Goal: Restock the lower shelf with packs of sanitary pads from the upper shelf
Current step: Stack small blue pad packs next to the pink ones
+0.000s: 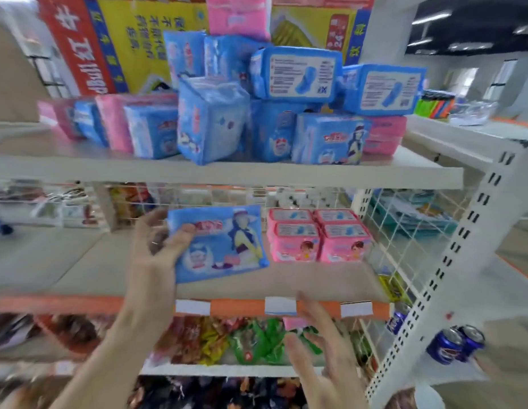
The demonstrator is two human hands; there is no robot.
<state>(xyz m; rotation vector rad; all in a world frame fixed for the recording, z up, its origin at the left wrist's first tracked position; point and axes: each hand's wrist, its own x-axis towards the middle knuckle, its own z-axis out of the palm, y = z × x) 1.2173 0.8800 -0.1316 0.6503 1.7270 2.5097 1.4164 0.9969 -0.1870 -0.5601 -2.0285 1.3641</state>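
My left hand [159, 249] grips a blue pack of sanitary pads [218, 243] by its left end, thumb across the front, holding it upright just above the lower shelf [80, 261]. To its right, several pink packs [319, 236] stand stacked on that shelf. My right hand [319, 335] hovers lower, in front of the orange shelf edge [239, 308], fingers straight and holding nothing. The upper shelf [227, 172] carries a loose pile of blue packs [286, 107] with pink packs [115, 122] at the left, right and top.
A white perforated upright post [451, 261] and wire mesh panel [404, 231] bound the shelves on the right. Snack bags [242, 340] fill the shelf below. Blue drink cans [454, 343] sit at lower right. A red and yellow carton [133, 39] stands behind the pile.
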